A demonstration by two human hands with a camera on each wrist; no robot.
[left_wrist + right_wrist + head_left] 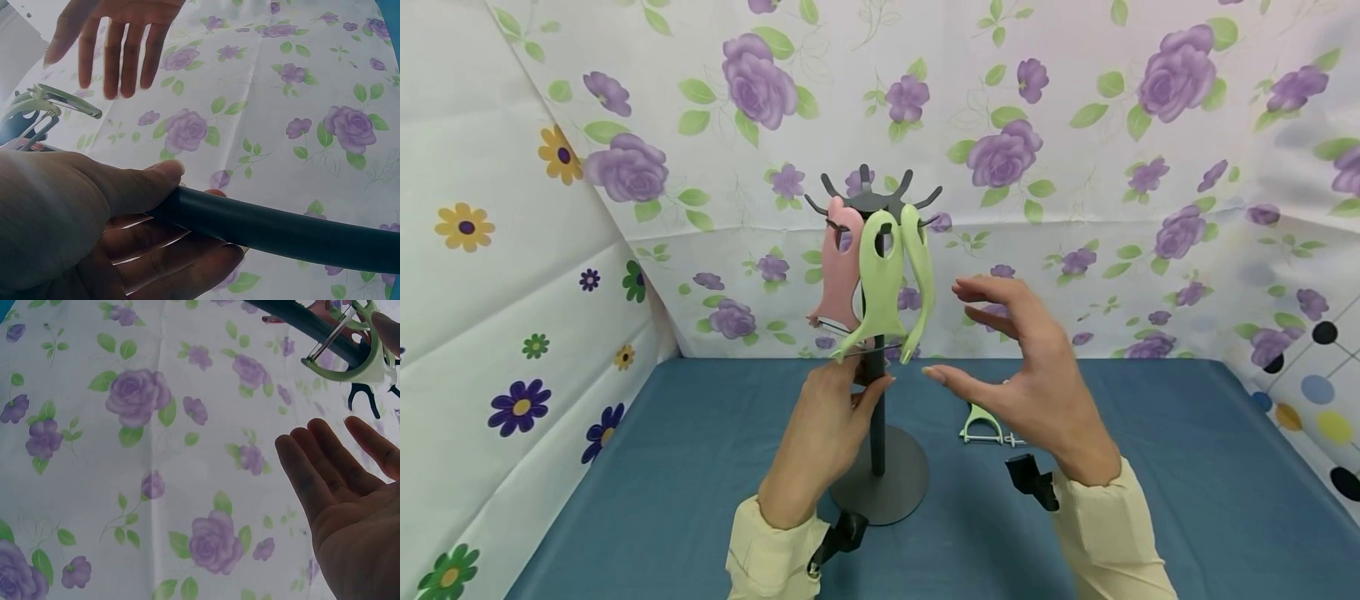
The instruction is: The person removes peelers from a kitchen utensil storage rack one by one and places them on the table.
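Observation:
My left hand (820, 433) grips the dark pole (877, 425) of a hook stand, thumb on one side and fingers round the other, as the left wrist view also shows. From the stand's hooks (868, 200) hang a pink peeler (841, 275), a green peeler (878, 292) facing me, and another green peeler (923, 279) turned edge-on at the right. My right hand (1037, 367) is held in the air right of the hanging peelers, fingers apart from the thumb, touching nothing. Part of a green peeler (977, 413) lies on the table behind it.
The stand's round dark base (898, 496) rests on a blue tablecloth (700, 483). Flower-printed cloth (880, 100) hangs behind the table and on both sides. A black camera mount sits on each wrist.

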